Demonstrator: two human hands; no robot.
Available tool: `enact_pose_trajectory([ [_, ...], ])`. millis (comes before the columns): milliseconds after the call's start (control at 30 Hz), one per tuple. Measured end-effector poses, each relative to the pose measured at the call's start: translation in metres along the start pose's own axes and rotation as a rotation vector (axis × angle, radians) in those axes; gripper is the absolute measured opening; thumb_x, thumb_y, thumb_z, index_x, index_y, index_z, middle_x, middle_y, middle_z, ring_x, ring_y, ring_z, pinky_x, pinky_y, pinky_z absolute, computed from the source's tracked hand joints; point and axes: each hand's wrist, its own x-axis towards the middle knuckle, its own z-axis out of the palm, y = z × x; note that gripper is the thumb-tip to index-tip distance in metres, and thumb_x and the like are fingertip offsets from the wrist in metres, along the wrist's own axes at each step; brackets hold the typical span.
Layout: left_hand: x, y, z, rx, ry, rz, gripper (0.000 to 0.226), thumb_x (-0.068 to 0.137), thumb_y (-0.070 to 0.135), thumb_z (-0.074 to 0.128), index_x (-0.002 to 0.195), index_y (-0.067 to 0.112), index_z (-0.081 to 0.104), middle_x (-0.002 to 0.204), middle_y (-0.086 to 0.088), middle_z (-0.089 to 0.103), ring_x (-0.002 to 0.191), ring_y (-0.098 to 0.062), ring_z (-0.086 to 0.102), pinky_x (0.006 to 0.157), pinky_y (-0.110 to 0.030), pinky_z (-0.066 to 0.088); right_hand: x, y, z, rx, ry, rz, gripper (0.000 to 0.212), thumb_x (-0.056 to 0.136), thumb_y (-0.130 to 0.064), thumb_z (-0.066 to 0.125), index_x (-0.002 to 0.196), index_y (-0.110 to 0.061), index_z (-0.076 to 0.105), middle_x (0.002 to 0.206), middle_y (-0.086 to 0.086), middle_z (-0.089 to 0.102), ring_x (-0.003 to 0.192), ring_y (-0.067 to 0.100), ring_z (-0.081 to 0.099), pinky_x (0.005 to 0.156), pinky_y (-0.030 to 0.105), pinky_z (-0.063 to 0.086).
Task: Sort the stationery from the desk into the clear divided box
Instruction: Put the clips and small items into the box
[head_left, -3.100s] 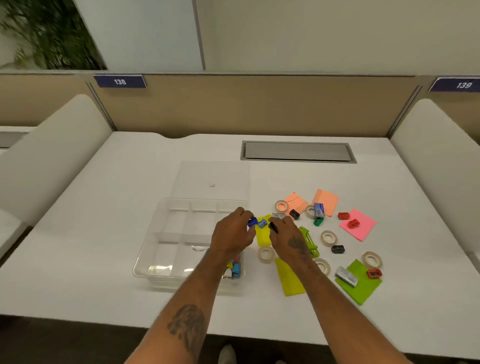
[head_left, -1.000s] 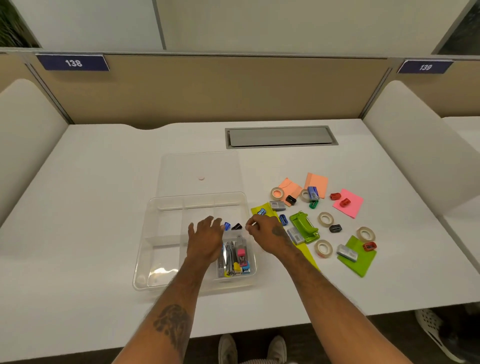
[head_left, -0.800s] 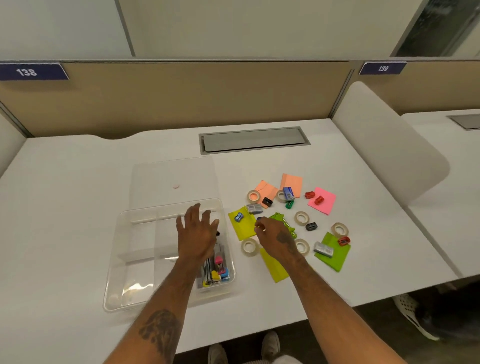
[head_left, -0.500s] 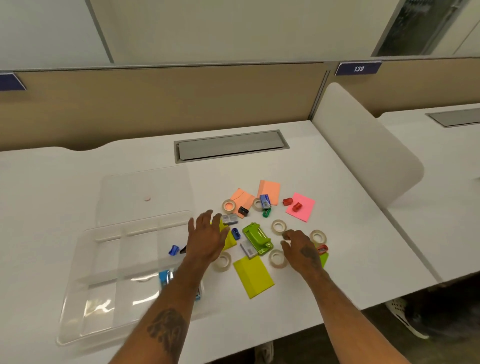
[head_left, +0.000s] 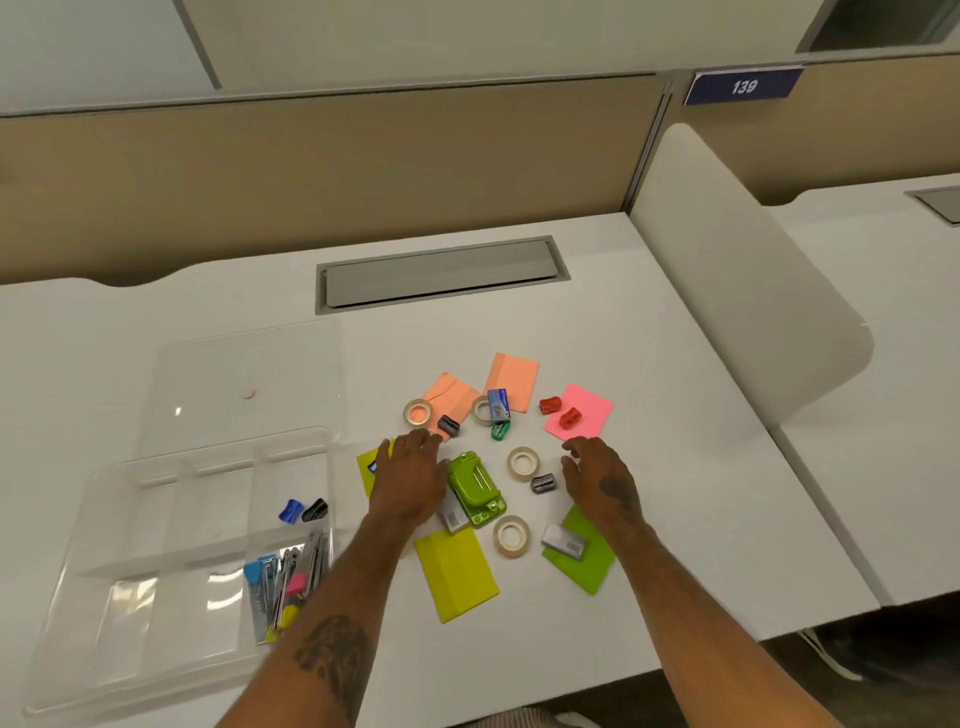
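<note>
Both hands are held empty with fingers spread: the left hand (head_left: 410, 483) above a yellow note, the right hand (head_left: 597, 480) beside a grey sharpener (head_left: 543, 483). Between them the green hole punch (head_left: 475, 488) is laid lengthwise, pointing away.

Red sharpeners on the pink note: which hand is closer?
Right. The right hand hovers just below the red sharpeners on the pink note. The left hand is well off to their left, beyond the green stapler.

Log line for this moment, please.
left hand: open over desk items | right hand: open, empty | clear divided box: two sharpeners, pens in
</note>
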Motion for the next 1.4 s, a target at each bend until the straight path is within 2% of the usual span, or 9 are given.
enact_pose_trajectory([
  [467, 0.023, 0.021, 0.002, 0.034, 0.016, 0.032, 0.041, 0.098, 0.029, 0.041, 0.138, 0.018, 0.045, 0.146, -0.003, 0.045, 0.134, -0.023, 0.041, 0.112, -0.043, 0.026, 0.005, 0.032, -0.019, 0.019, 0.048, 0.080, 0.028, 0.093, -0.020, 0.051, 0.120, -0.015, 0.057, 0.118, 0.007, 0.060, 0.113, 0.026, 0.056, 0.094, 0.039, 0.047],
  [733, 0.035, 0.019, -0.006, -0.006, 0.038, -0.050, 0.037, 0.098, 0.029, 0.043, 0.132, 0.017, 0.048, 0.132, -0.006, 0.054, 0.119, -0.028, 0.051, 0.101, -0.042, 0.037, 0.037, 0.012, -0.013, -0.093, -0.045, 0.007, 0.044, 0.096, -0.029, 0.047, 0.140, -0.024, 0.041, 0.143, 0.004, 0.041, 0.131, 0.024, 0.041, 0.101, 0.037, 0.044],
  [867, 0.046, 0.022, -0.010, -0.075, -0.002, -0.075, 0.040, 0.099, 0.035, 0.044, 0.136, 0.019, 0.048, 0.140, -0.003, 0.048, 0.127, -0.027, 0.044, 0.098, -0.042, 0.043, 0.052, 0.007, -0.007, -0.163, -0.098, 0.021, 0.048, 0.098, -0.035, 0.043, 0.145, -0.030, 0.034, 0.154, 0.002, 0.028, 0.139, 0.022, 0.031, 0.108, 0.033, 0.038],
  [933, 0.052, 0.024, -0.010, -0.082, -0.047, -0.067, 0.040, 0.097, 0.035, 0.048, 0.134, 0.020, 0.051, 0.139, -0.003, 0.049, 0.127, -0.027, 0.043, 0.096, -0.042, 0.045, 0.056, 0.007, -0.003, -0.190, -0.089, 0.028, 0.044, 0.100, -0.034, 0.038, 0.144, -0.027, 0.037, 0.151, 0.004, 0.034, 0.136, 0.023, 0.034, 0.108, 0.033, 0.039],
  [1033, 0.058, 0.027, -0.012, -0.053, -0.127, -0.085, 0.040, 0.095, 0.034, 0.050, 0.132, 0.020, 0.053, 0.132, -0.007, 0.052, 0.123, -0.029, 0.046, 0.093, -0.043, 0.047, 0.061, 0.006, 0.000, -0.245, -0.036, 0.009, 0.035, 0.102, -0.031, 0.032, 0.132, -0.020, 0.047, 0.131, 0.007, 0.050, 0.120, 0.026, 0.047, 0.096, 0.035, 0.046],
  [1100, 0.059, 0.029, -0.012, -0.032, -0.143, -0.097, 0.037, 0.095, 0.030, 0.049, 0.130, 0.019, 0.055, 0.129, -0.009, 0.052, 0.122, -0.030, 0.047, 0.091, -0.044, 0.049, 0.062, 0.005, -0.002, -0.223, -0.011, 0.026, 0.031, 0.102, -0.030, 0.034, 0.125, -0.019, 0.051, 0.124, 0.009, 0.053, 0.115, 0.027, 0.050, 0.090, 0.037, 0.049],
  [1200, 0.058, 0.030, -0.015, -0.012, -0.096, -0.104, 0.030, 0.097, 0.028, 0.045, 0.122, 0.017, 0.056, 0.124, -0.010, 0.053, 0.117, -0.030, 0.050, 0.085, -0.043, 0.049, 0.058, 0.004, -0.006, -0.112, 0.075, 0.035, 0.029, 0.098, -0.028, 0.043, 0.122, -0.018, 0.055, 0.122, 0.012, 0.056, 0.114, 0.030, 0.051, 0.091, 0.039, 0.049],
  [1333, 0.053, 0.028, -0.032, -0.074, 0.027, -0.087, 0.029, 0.096, 0.028, 0.045, 0.120, 0.019, 0.059, 0.120, -0.008, 0.055, 0.112, -0.029, 0.054, 0.082, -0.039, 0.048, 0.051, -0.010, -0.010, 0.012, 0.131, -0.073, 0.039, 0.092, -0.028, 0.054, 0.131, -0.024, 0.055, 0.126, 0.008, 0.056, 0.122, 0.027, 0.050, 0.098, 0.039, 0.047],
  [1400, 0.048, 0.018, -0.046, -0.102, 0.082, -0.067, 0.031, 0.094, 0.029, 0.047, 0.121, 0.018, 0.059, 0.118, -0.008, 0.055, 0.109, -0.028, 0.055, 0.079, -0.038, 0.049, 0.050, -0.030, -0.006, 0.095, 0.160, -0.105, 0.035, 0.092, -0.027, 0.056, 0.126, -0.023, 0.061, 0.123, 0.008, 0.057, 0.119, 0.027, 0.054, 0.096, 0.040, 0.049],
])
